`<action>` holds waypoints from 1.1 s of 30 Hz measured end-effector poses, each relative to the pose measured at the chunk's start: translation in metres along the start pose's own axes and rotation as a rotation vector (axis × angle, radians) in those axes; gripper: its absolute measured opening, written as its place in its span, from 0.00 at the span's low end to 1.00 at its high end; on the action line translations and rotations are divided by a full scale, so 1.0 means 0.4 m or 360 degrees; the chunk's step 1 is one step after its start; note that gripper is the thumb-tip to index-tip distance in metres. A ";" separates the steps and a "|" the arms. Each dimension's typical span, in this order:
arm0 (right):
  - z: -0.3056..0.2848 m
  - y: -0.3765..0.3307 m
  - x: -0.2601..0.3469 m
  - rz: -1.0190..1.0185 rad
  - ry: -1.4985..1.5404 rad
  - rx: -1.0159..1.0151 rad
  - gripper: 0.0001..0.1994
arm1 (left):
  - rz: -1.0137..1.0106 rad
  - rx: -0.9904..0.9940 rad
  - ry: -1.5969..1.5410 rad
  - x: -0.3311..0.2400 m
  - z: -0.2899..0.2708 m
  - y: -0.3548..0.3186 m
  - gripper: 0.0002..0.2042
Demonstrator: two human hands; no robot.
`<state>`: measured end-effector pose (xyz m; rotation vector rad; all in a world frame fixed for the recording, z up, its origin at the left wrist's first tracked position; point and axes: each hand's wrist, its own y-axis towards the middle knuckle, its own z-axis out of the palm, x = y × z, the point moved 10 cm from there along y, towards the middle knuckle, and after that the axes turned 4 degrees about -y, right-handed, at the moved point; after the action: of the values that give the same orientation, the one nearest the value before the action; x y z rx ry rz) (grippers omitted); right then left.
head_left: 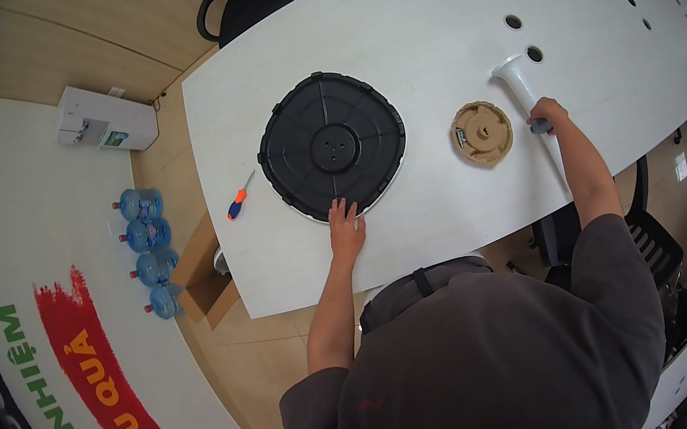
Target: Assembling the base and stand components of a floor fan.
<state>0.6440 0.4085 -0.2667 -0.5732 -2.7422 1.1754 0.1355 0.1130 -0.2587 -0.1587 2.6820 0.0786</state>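
Note:
A large round black plastic base (297, 141) with ribs and a raised hub lies on the white table. My left hand (347, 230) rests on its near rim, fingers stretched out over the edge. To the right, my right hand (550, 112) is closed around a white tube (518, 84) with a flared far end. A dark grey piece (540, 126) shows beside those fingers; whether it is fixed to the tube I cannot tell. Between both hands sits a round brown moulded cardboard tray (486, 147), with a small packet in its left side.
A screwdriver (237, 202) with an orange and blue handle lies left of the black base. The table (420, 16) has several cable holes. Office chairs (254, 1) stand around it. Water bottles (149, 235) and a cardboard box (206, 275) are on the floor at left.

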 end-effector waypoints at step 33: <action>0.192 -0.240 0.681 -0.0694 0.1323 -0.0088 0.24 | -0.1640 -0.0685 -0.1654 0.699 -0.079 0.191 0.39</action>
<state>0.3453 0.3995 -0.2656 -0.3284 -2.0286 0.5706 -0.1371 0.1585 -0.3513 -1.2082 1.2971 0.3040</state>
